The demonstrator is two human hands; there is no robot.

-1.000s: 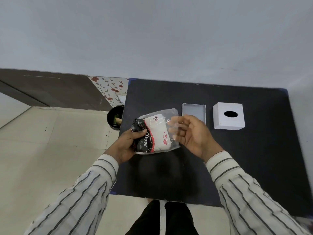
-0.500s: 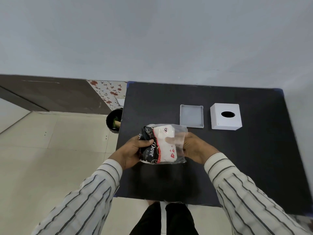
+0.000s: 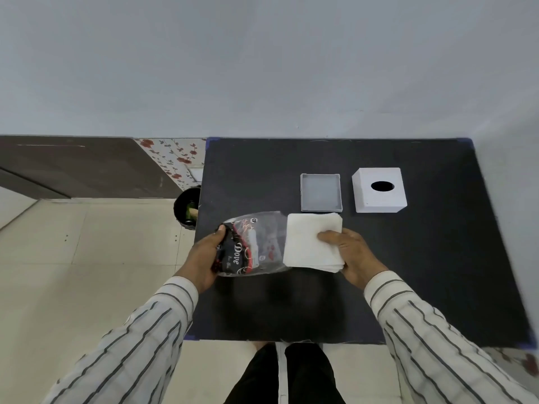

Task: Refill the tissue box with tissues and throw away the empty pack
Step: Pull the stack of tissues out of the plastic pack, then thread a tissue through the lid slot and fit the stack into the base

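The right hand pinches the right edge of a white tissue stack, thumb on top, while the left hand clamps the printed left end of the plastic pack. The stack is almost wholly out of the pack's open right end. Held by one edge, the loose sheets could fan, droop or slide apart — a thumb grip gives little support to the free side. The stack looks square, soft and slightly splayed at its near corner; the pack is clear, crinkled, limp. Both hang above the black table. Farther right lie the grey base tray and white tissue box cover; a dark bin stands off the table's left edge.
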